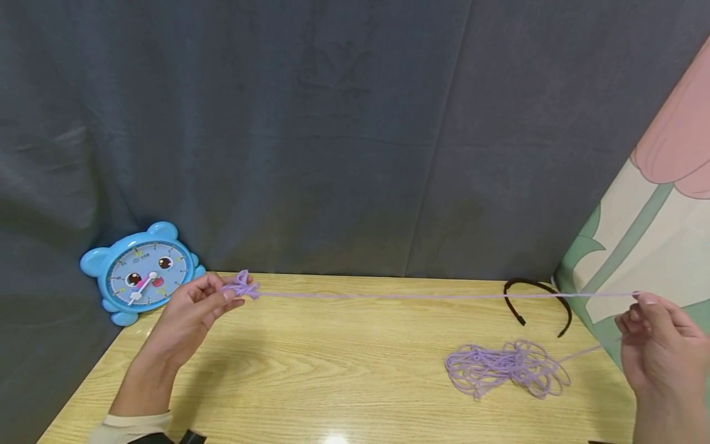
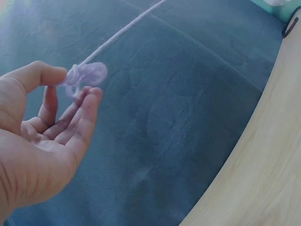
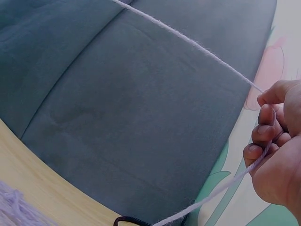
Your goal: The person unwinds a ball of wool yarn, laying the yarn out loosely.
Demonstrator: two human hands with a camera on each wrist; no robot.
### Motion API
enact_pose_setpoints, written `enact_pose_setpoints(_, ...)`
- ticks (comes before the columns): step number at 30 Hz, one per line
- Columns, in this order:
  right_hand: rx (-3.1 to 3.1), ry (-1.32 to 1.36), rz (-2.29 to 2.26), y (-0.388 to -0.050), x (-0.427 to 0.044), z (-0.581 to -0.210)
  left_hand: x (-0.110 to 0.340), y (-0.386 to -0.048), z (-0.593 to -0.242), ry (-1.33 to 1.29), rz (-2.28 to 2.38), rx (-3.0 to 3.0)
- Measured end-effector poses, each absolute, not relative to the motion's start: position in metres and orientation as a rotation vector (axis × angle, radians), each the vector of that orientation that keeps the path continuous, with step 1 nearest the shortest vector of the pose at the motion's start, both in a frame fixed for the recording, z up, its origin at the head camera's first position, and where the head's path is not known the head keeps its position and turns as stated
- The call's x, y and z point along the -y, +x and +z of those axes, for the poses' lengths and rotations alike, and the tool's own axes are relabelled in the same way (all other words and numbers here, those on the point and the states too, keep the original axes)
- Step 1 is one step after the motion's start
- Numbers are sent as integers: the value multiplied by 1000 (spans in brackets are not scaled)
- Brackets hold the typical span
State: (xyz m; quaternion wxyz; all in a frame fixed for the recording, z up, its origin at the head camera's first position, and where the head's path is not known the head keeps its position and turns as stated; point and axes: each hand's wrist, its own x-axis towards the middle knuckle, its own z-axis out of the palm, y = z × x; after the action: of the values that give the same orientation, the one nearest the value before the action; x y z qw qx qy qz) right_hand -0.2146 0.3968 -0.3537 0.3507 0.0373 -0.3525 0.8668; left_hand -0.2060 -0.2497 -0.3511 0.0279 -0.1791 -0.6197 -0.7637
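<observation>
My left hand pinches a small looped and knotted bunch of purple yarn between thumb and fingers, above the table's left side. From it a single strand of yarn runs straight and taut across to my right hand at the far right. In the right wrist view the strand enters between thumb and forefinger, passes the curled fingers and leaves below the palm. That lower length leads to a loose tangled heap of purple yarn lying on the table.
A black headband lies near the table's back right corner. At the back left stands a blue bear-shaped clock. A dark curtain hangs behind the wooden table, and a flower-printed panel stands on the right.
</observation>
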Motion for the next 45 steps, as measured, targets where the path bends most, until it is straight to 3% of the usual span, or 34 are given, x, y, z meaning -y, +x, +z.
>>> enact_pose_setpoints(9, 889, 157, 2304, -216, -395, -354, 245, -207, -350, -438, -2396, 1809)
enact_pose_setpoints(17, 872, 152, 2318, -216, -395, -355, 248, -208, -351, -510, -2425, 1838)
enact_pose_setpoints(45, 965, 3, 2168, -213, -417, -365, 258, -207, -351, -358, -2356, 1861)
